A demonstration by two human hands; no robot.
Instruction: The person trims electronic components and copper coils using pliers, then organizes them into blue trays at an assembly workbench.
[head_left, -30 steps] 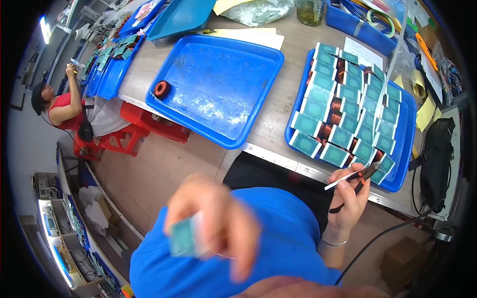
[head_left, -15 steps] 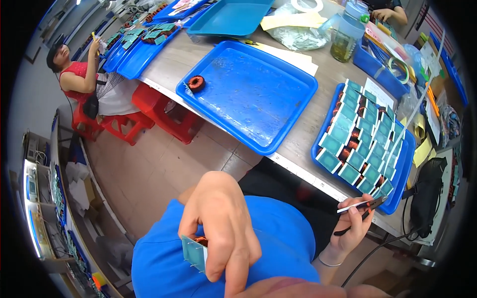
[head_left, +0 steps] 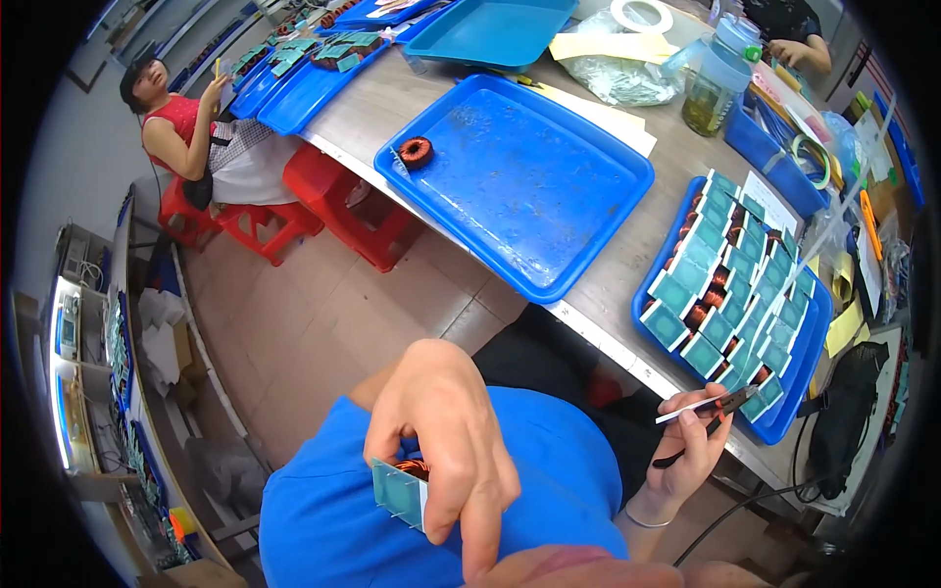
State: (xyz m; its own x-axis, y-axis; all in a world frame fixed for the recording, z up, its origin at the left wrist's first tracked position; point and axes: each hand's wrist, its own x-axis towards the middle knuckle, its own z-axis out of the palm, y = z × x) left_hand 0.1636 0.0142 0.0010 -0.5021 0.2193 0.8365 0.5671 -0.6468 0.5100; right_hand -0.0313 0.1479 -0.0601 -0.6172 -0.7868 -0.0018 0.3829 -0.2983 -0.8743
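My left hand (head_left: 446, 446) is closed around a copper-wound toroid coil (head_left: 416, 467) on a square green base board (head_left: 400, 495). Thin metal pins stick out of the board's exposed face, and my fingers hide most of the winding. To the right, my right hand (head_left: 691, 441) grips cutting pliers (head_left: 727, 403) with dark and red handles, jaws pointing right. A thin white strip (head_left: 684, 410) also lies across these fingers. Just beyond the pliers is a blue tray (head_left: 809, 387) packed with rows of coils on green boards (head_left: 701, 355).
A large blue tray (head_left: 559, 211) holds one loose toroid coil (head_left: 416, 152) near its left corner. Behind it are a teal tray (head_left: 480, 34), a plastic bag (head_left: 622, 76) and a bottle (head_left: 720, 78). A person in red (head_left: 181, 132) sits at left beside red stools (head_left: 348, 211).
The table and trays have shifted to the right in the picture. My left hand has tilted the coil slightly, so more winding shows. Both hands keep their holds.
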